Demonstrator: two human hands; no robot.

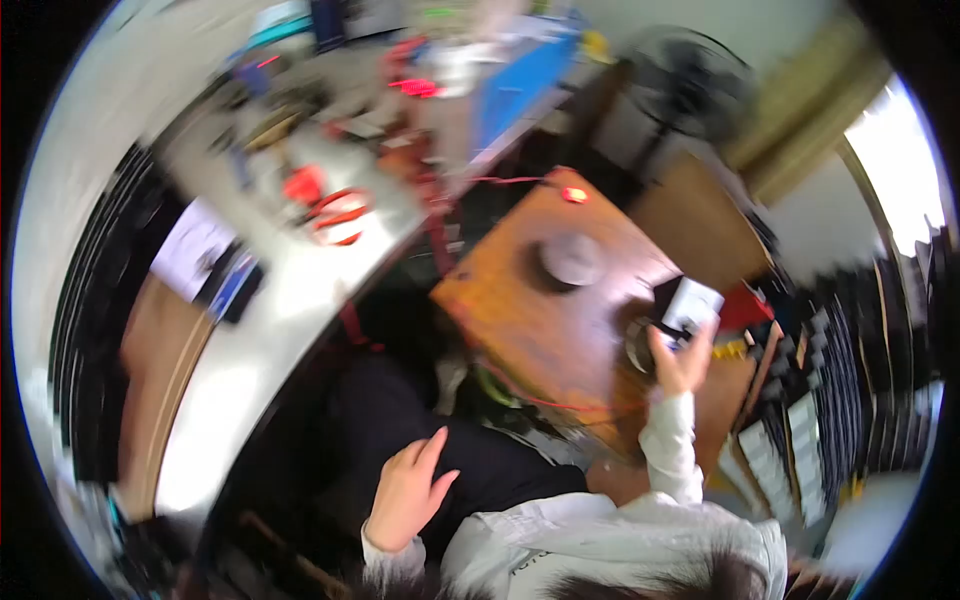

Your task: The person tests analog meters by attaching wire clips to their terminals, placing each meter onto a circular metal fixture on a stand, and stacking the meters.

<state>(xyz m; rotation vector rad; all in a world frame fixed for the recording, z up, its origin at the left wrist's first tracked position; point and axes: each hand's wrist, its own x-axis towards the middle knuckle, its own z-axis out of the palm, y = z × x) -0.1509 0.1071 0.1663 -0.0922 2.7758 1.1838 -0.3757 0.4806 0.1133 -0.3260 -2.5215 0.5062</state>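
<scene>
At the right side of the wooden table, my right hand (pixel 684 362) has its thumb and fingers closed at the near end of a small white rectangular object (pixel 694 303) with a dark part. Motion blur hides its exact kind. A round object (pixel 640 345), partly covered, is just left of those fingers. My left hand (pixel 408 490) hovers over my dark-trousered lap, fingers stretched and thumb apart, holding nothing. Farther back on the wooden table (pixel 510 275) sits a round grey metal piece (pixel 572 260).
A glowing red light (pixel 574 195) with a red cord lies at the table's far corner. Left is a white workbench (pixel 280 330) with orange-handled scissors or pliers (pixel 340 216) and blurred tools. A fan (pixel 690 85) stands behind; stacked dark panels (pixel 850 370) line the right.
</scene>
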